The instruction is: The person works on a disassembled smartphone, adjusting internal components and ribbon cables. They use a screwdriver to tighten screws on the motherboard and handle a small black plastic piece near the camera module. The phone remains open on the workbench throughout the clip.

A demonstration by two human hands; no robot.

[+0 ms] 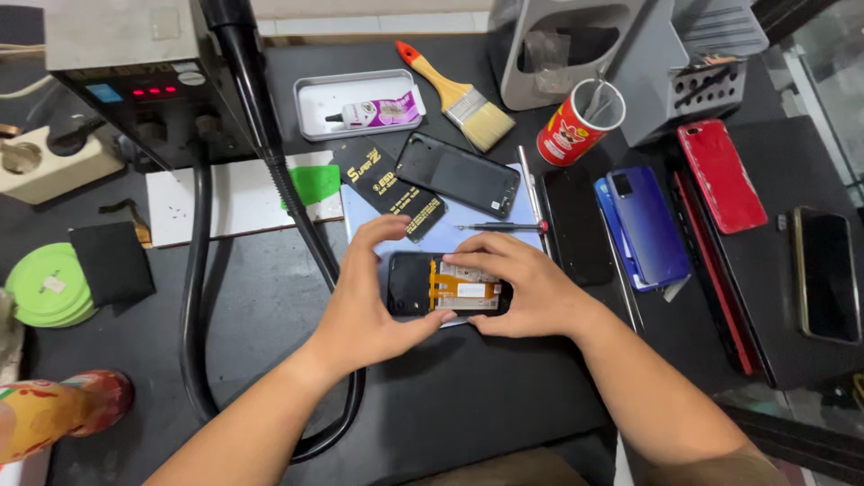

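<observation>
Opened phone [447, 288] lies on the pale blue mat [490, 236] in the middle of the dark tabletop [270, 297], and you hold it from both sides. Your left hand [369, 297] is curled around its left end, with the thumb under the near edge. Your right hand [522, 283] grips the right end, and its fingers lie over the top edge, next to the orange flex cable [447, 290] (this part looks thin and easy to tear). I think the risk is here: if your fingers press or slide on the cable, it may crease or come out of its connector. The small screwdriver [499, 228] lies just behind your right hand, and the black back cover [459, 174] lies beyond it, so a quick lift of the phone could push them off the mat.
</observation>
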